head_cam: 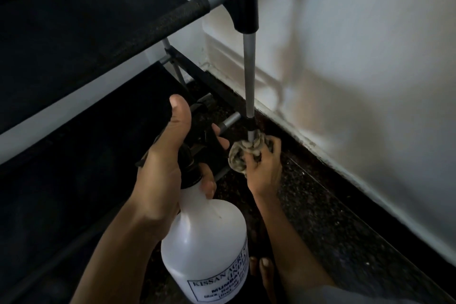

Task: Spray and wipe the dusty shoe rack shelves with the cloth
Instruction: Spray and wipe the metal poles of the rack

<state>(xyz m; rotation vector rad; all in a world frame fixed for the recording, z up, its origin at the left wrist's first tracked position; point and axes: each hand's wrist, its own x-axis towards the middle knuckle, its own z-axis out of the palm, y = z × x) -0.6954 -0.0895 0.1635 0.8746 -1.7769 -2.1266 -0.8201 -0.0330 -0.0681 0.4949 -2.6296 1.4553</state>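
My left hand (167,165) grips the neck and black trigger head of a white spray bottle (207,247), fingers curled round the trigger. My right hand (265,168) holds a crumpled grey-beige cloth (238,159) wrapped round the foot of the shoe rack's silver upright pole (249,76), low near the floor. The rack's black fabric shelves (81,32) fill the left: one upper shelf and a lower one beneath it, both dark.
A white wall (357,57) with a skirting edge runs diagonally on the right, close to the pole. The floor (320,217) is dark speckled stone. My bare toes (264,269) show at the bottom, by the bottle.
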